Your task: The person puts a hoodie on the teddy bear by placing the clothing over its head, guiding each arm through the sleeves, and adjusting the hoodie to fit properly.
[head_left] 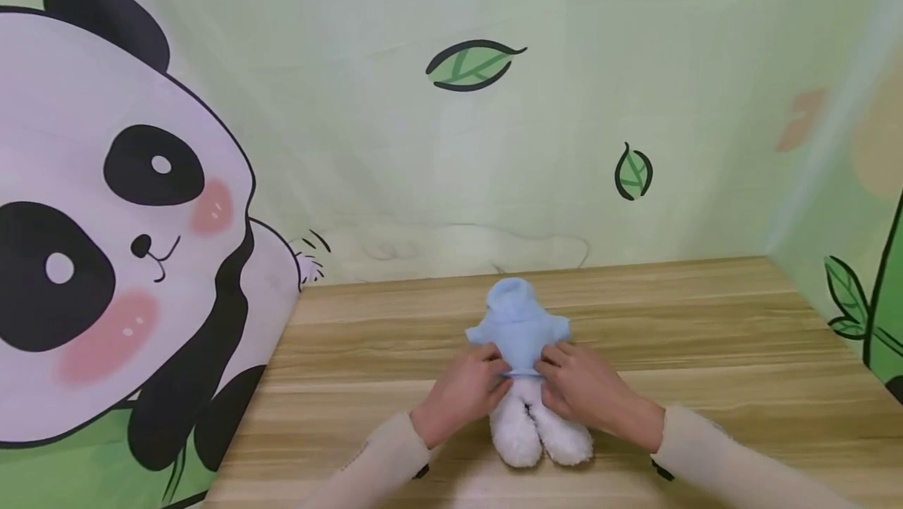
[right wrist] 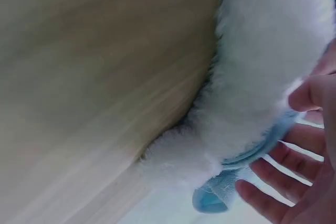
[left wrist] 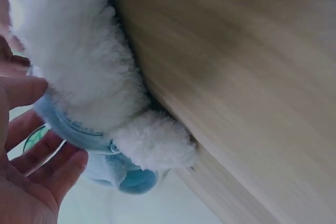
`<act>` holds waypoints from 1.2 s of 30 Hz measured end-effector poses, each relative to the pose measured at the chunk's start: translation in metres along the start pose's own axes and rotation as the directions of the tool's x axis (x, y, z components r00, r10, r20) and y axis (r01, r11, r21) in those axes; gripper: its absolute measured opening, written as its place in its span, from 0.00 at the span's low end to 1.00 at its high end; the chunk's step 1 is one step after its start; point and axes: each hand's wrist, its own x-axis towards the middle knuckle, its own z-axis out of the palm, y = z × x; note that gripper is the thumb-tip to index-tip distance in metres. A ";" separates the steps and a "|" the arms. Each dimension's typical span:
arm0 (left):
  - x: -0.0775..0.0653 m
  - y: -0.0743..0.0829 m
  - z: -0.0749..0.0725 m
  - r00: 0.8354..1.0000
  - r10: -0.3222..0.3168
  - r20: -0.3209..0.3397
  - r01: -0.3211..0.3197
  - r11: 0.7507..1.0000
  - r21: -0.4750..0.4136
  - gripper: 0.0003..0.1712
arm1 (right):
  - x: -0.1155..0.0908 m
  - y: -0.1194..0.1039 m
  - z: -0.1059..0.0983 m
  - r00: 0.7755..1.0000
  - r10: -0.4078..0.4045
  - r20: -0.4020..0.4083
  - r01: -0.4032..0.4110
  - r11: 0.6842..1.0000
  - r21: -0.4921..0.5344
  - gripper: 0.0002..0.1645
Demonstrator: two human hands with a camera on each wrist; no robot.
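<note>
Pinching blue garment (head_left: 524,330), left fingers (head_left: 493,353) bent, right fingers (head_left: 554,355) mirroring

Clock centre, head view: blue garment (head_left: 524,330). I have lateral room over the surface (head_left: 367,336) at nine and three o'clock; the three o'clock lane is the wider. At twelve, a short strip of surface separates the garment from the backdrop (head_left: 395,179), which limits forward reach. Access between seven and eight is obstructed by the left fingers (head_left: 488,352); between four and five, by the right fingers (head_left: 553,354). Sleeved forearms (head_left: 388,454) flank six o'clock, where the plush toy's legs (head_left: 517,434) occupy the corridor.
</note>
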 end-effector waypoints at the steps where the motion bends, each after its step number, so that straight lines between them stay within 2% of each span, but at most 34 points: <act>1: -0.004 0.000 -0.002 1.000 0.003 0.003 -0.003 1.000 -0.010 0.07 | -0.003 -0.001 -0.003 1.000 -0.003 0.017 0.003 1.000 0.010 0.15; 4: -0.012 0.001 -0.005 1.000 -0.014 0.019 0.015 0.997 -0.069 0.10 | -0.011 -0.002 -0.010 0.997 0.032 0.076 -0.037 0.996 0.076 0.19; 7: -0.012 0.001 -0.008 0.997 -0.064 0.040 0.070 0.981 -0.179 0.11 | -0.013 0.001 -0.013 0.991 0.096 0.097 -0.111 0.980 0.166 0.17; 9: -0.009 -0.001 -0.011 0.992 -0.110 0.054 0.121 0.959 -0.257 0.10 | -0.009 0.005 -0.015 0.989 0.128 0.078 -0.142 0.963 0.230 0.13; 12: -0.002 -0.007 -0.014 0.982 -0.176 0.069 0.189 0.921 -0.341 0.08 | 0.001 0.012 -0.017 0.986 0.166 0.033 -0.169 0.947 0.272 0.07; 14: 0.005 -0.012 -0.017 0.976 -0.207 0.072 0.219 0.899 -0.380 0.07 | 0.009 0.017 -0.018 0.983 0.180 -0.018 -0.169 0.947 0.272 0.04; 17: 0.017 -0.020 -0.020 0.970 -0.236 0.064 0.241 0.884 -0.401 0.07 | 0.022 0.023 -0.019 0.977 0.201 -0.068 -0.179 0.953 0.244 0.03; 19: 0.024 -0.024 -0.022 0.970 -0.229 0.077 0.240 0.888 -0.391 0.08 | 0.029 0.027 -0.019 0.978 0.200 -0.051 -0.183 0.953 0.240 0.05; 22: 0.029 -0.027 -0.023 0.969 -0.192 0.154 0.236 0.904 -0.357 0.14 | 0.034 0.031 -0.021 0.979 0.188 0.081 -0.203 0.936 0.287 0.08; 25: 0.029 -0.026 -0.024 0.952 -0.159 0.263 0.248 0.903 -0.350 0.22 | 0.034 0.034 -0.022 0.952 0.173 0.253 -0.256 0.903 0.345 0.18; 28: 0.027 -0.023 -0.023 0.935 -0.161 0.317 0.276 0.890 -0.362 0.24 | 0.033 0.031 -0.023 0.924 0.175 0.340 -0.304 0.876 0.375 0.25; 30: 0.027 -0.020 -0.021 0.939 -0.158 0.307 0.268 0.894 -0.360 0.21 | 0.032 0.027 -0.022 0.923 0.187 0.338 -0.314 0.872 0.375 0.24; 32: 0.026 -0.017 -0.016 0.952 -0.146 0.270 0.238 0.908 -0.346 0.17 | 0.032 0.021 -0.018 0.935 0.191 0.299 -0.299 0.878 0.374 0.21; 36: 0.025 -0.008 -0.004 0.982 -0.124 0.145 0.159 0.952 -0.261 0.11 | 0.031 0.011 -0.007 0.970 0.168 0.175 -0.215 0.930 0.298 0.21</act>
